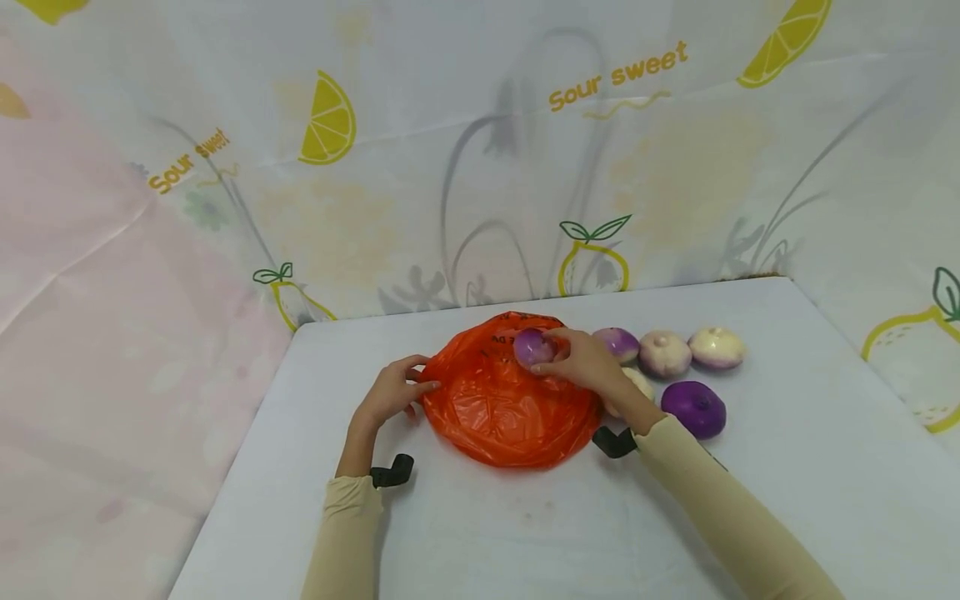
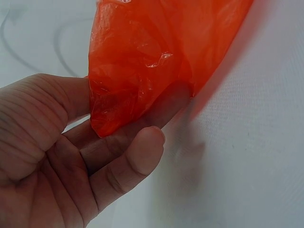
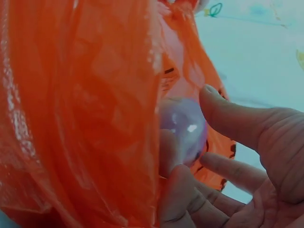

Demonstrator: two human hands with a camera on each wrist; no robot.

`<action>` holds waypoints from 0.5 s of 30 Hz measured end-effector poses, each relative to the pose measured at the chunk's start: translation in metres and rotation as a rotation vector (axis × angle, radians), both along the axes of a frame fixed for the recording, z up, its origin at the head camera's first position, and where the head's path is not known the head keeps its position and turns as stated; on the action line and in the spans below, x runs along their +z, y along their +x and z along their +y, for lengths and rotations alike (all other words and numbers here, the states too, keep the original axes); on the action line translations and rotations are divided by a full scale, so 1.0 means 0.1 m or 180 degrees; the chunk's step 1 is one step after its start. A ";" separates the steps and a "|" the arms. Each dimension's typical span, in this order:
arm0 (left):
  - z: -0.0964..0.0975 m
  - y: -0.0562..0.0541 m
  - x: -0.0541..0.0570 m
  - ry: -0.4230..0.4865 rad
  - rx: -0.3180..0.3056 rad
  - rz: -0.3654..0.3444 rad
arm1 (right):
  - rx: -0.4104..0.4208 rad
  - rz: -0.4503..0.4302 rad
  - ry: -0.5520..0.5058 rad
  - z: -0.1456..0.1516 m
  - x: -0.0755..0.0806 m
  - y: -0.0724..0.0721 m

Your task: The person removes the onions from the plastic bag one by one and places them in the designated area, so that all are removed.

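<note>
An orange plastic bag (image 1: 495,408) lies spread on the table with its mouth open upward. My left hand (image 1: 395,390) grips the bag's left edge, with some fingers showing through the thin plastic in the left wrist view. Inside the bag's mouth, my right hand (image 1: 581,360) holds a purple-and-white onion (image 1: 533,348) between thumb and fingers. The right wrist view shows this onion (image 3: 183,126) partly hidden behind the bag's near wall (image 3: 85,114).
Right of the bag sit several more onions: a dark purple one (image 1: 693,409), pale ones (image 1: 664,354) and a purple-topped one (image 1: 617,342). One pale onion (image 1: 636,388) is partly covered by my right arm. A printed cloth (image 1: 495,150) hangs behind the white table (image 1: 480,533).
</note>
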State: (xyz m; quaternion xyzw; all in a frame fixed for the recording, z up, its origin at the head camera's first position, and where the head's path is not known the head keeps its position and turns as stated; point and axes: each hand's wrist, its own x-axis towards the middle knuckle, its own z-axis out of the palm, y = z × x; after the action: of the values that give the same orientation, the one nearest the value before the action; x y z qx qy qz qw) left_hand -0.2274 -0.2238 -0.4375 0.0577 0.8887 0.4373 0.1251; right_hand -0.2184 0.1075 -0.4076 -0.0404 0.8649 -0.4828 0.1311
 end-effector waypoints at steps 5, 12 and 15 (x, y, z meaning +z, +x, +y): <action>0.00 0.00 0.00 0.0012 -0.0023 0.0012 | 0.0094 0.0215 0.0228 -0.02 -0.02 -0.02; -0.02 -0.02 -0.02 0.0012 -0.0043 0.0033 | 0.0108 0.0550 0.0440 -0.06 -0.02 -0.02; -0.01 -0.02 -0.02 0.0005 -0.0042 0.0034 | 0.0083 0.0549 0.0473 -0.08 -0.02 -0.03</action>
State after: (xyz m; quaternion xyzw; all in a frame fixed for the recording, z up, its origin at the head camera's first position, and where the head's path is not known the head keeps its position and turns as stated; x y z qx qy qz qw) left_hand -0.2292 -0.2250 -0.4396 0.0660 0.8886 0.4368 0.1233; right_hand -0.2213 0.0990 -0.4096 -0.0832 0.9058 -0.4103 0.0652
